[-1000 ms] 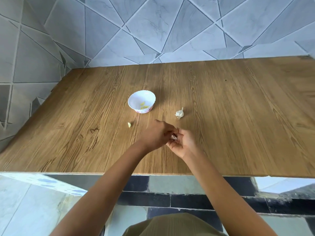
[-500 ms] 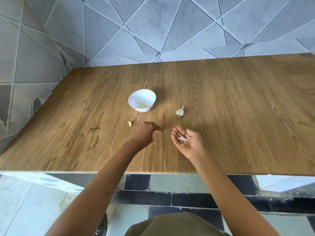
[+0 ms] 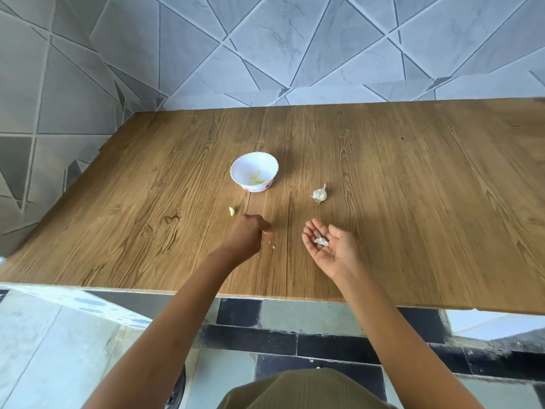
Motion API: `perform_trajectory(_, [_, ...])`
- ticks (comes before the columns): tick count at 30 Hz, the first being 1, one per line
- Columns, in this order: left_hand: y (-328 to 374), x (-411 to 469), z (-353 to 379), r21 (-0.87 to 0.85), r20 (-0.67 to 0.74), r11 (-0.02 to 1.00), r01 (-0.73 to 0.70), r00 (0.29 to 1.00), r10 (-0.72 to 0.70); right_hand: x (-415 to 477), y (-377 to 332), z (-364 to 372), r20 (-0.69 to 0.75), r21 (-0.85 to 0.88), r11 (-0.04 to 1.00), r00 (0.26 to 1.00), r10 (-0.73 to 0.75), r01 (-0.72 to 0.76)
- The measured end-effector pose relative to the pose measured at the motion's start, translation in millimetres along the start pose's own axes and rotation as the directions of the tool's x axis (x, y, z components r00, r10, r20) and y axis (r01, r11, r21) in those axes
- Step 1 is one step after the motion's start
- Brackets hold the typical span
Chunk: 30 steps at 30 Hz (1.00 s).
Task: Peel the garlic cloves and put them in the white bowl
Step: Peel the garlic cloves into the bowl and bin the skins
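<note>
1. The person stands at the near edge of the wooden tabletop point(image 3: 413, 178), with both forearms reaching out over it.
2. The left hand point(image 3: 247, 234) hovers low over the wood, knuckles up and fingers curled under. From here I cannot tell whether it pinches anything.
3. The right hand point(image 3: 327, 246) is turned palm up with its fingers spread and relaxed. A white, papery garlic piece point(image 3: 321, 241) lies loose in the palm.
4. The white bowl point(image 3: 254, 169) stands upright beyond the left hand, with a few yellowish peeled cloves point(image 3: 256, 180) at its bottom.
5. A garlic bulb point(image 3: 319, 194) lies on the wood to the right of the bowl, just beyond the right hand's fingertips.
6. One pale loose clove point(image 3: 232, 211) rests on the tabletop between the bowl and the left hand, apart from both.
7. A tiny skin scrap point(image 3: 273, 247) lies on the wood just right of the left hand.
8. A grey tiled wall point(image 3: 295, 48) rises behind the tabletop.
</note>
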<state>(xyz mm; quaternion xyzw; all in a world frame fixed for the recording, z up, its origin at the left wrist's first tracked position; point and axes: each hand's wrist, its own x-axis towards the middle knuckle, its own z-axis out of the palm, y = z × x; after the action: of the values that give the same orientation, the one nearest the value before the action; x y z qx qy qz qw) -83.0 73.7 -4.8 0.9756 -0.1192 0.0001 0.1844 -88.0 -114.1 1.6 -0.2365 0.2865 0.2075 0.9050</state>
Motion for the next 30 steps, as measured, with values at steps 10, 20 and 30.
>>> perform_trajectory(10, [15.3, -18.3, 21.8, 0.097, 0.018, 0.995, 0.016, 1.0, -0.018, 0.8, 1.7, -0.7, -0.009, -0.031, 0.999, 0.999, -0.033, 0.032])
perform_trajectory(20, [15.7, -12.1, 7.3, 0.029, 0.075, 0.997, -0.068, 0.995, 0.066, 2.1, 2.4, -1.5, -0.01, -0.011, 1.0, 1.0, -0.029, 0.029])
perform_trajectory(30, [25.0, 3.1, -4.9, 0.364, 0.276, 0.886, -0.289, 0.941, 0.193, -0.9, 2.9, 0.4, -0.006, -0.007, 1.0, 1.0, -0.029, 0.029])
